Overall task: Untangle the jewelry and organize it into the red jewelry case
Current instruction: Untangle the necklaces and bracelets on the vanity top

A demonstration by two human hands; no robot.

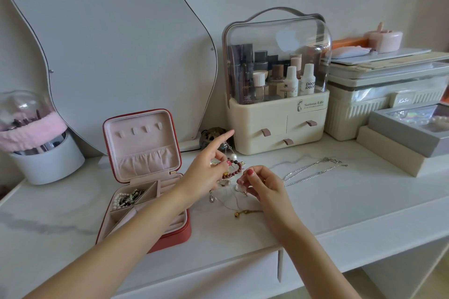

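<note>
Beside velvet-lined case (145,177), hands pinch beaded tangle (230,172) (2 hands).

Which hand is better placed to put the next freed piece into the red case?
Probably the left hand: it holds the tangled jewelry right beside the open red case. The right hand is farther from it.

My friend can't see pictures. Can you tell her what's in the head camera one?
Two hands work at a tangle of jewelry above a white table: the left hand pinches a red bead bracelet, the right hand pinches a thin chain. An open red jewelry case stands to the left, and silver chains lie to the right.
</note>
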